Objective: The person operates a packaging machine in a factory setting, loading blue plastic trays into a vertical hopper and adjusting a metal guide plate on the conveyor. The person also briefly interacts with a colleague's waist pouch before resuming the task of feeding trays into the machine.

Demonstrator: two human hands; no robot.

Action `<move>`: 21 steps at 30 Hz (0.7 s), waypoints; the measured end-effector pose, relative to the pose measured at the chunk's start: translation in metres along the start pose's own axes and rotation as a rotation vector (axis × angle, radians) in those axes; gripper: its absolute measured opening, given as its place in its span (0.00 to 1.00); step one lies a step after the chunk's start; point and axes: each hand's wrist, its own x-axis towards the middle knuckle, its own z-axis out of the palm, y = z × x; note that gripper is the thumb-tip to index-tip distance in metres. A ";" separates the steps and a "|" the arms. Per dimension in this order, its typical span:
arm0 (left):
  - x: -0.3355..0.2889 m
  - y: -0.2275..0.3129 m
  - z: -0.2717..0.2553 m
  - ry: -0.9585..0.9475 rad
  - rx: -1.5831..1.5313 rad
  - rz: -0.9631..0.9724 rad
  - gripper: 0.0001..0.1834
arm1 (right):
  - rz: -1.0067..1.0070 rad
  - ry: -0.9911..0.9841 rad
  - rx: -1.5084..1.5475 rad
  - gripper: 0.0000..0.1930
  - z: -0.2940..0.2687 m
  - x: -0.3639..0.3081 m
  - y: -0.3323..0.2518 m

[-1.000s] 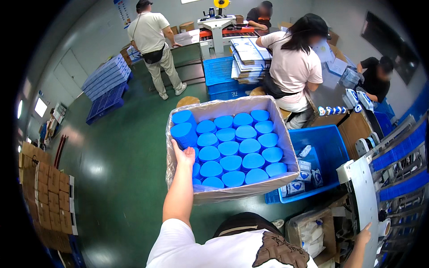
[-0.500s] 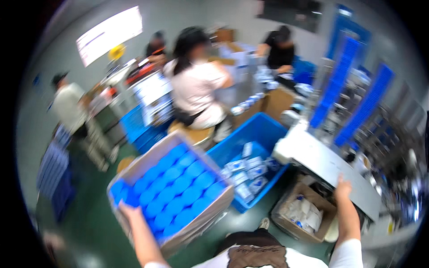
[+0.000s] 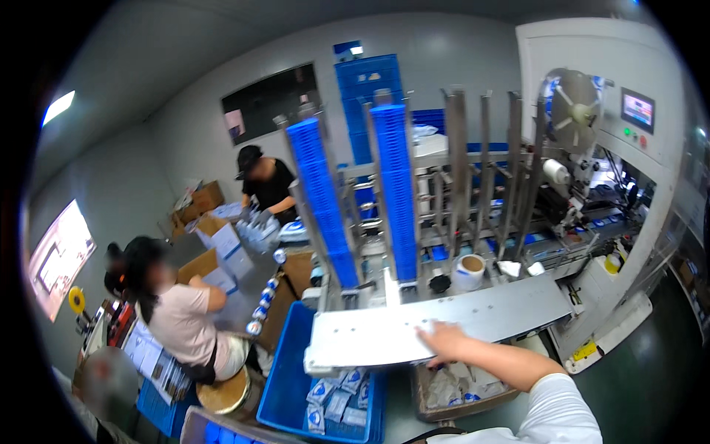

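My right hand [image 3: 444, 341] lies on the front edge of a long pale metal shelf [image 3: 370, 333] of a machine. Its fingers stretch out over the top and nothing is seen in them. My left hand is out of view. Low at the bottom, the carton [image 3: 194, 425] shows only its rim and a few blue round tops [image 3: 229, 435]. Beyond the shelf stand two tall stacks of blue trays, a left stack [image 3: 323, 196] and a right stack [image 3: 396, 189], held between upright metal guides.
Under the shelf are a blue bin [image 3: 277, 392] with several white-and-blue packets [image 3: 336, 405] and a cardboard box [image 3: 473, 408] of whitish wrappers. A white machine housing with a screen [image 3: 637, 109] rises at right. Co-workers sit at left, one in a pink shirt [image 3: 181, 318] on a round stool [image 3: 224, 392].
My view has swung up and right toward the machine. The carton has slid to the bottom edge and my left hand, which was at its near-left side, has left the picture. My right hand stays on the shelf.
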 end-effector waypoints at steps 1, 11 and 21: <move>-0.001 -0.022 0.031 -0.052 0.012 -0.082 0.26 | -0.212 0.258 0.059 0.52 -0.006 0.000 -0.005; -0.033 -0.224 0.227 -0.440 0.118 -0.879 0.25 | -1.242 0.904 -0.045 0.41 -0.063 -0.021 0.039; 0.018 -0.308 0.268 -0.880 0.642 -0.949 0.55 | -0.567 0.297 0.266 0.54 -0.045 -0.019 0.137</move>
